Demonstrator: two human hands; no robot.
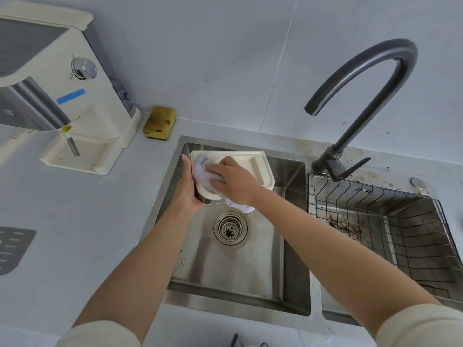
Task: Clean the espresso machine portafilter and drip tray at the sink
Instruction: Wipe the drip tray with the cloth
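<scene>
The left hand (186, 189) gripped the left edge of the cream drip tray (253, 164), holding it tilted over the sink (225, 271). The right hand (233, 181) lay on the tray, just beside the left, its bent fingers clutching a white cloth (201, 171) against the tray's inner face. The drain strainer (230, 227) sat below both hands. The espresso machine (82, 96) and a sponge (159, 122) stood beyond and left of the left hand. The faucet (375, 71) rose right of the right hand.

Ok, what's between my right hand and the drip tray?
A pale cloth, held by the right hand against the drip tray, as the head view shows.
</scene>
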